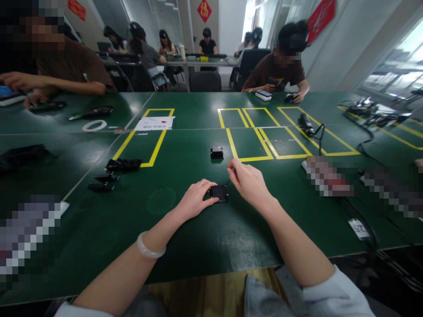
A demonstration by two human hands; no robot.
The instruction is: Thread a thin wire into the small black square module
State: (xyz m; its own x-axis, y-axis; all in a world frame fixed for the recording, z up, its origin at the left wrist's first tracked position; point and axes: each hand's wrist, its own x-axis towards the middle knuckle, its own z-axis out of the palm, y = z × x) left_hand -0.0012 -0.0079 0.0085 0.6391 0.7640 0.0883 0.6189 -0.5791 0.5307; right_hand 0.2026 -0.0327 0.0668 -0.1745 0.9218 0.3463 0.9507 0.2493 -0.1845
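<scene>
A small black rectangular block (220, 193) lies on the green table (185, 246) in front of me. My left hand (194, 199) grips it from the left, thumb on the near side and fingers on the far side. My right hand (248, 181), closed in a pinch, is just to the right of and above the block. From its fingertips a thin dark rod (228, 182) slants down to the block's right edge; its exact kind is too small to tell. Farther off stands a second black block (217, 152), apart from both hands.
Several black parts (124, 164) sit to the left, near a yellow tape outline (157, 147) with a paper sheet (155, 123). A white ring (94, 126) lies beyond. On the right are a black cylindrical device (306, 124) and cables (360, 143). Co-workers sit across the table.
</scene>
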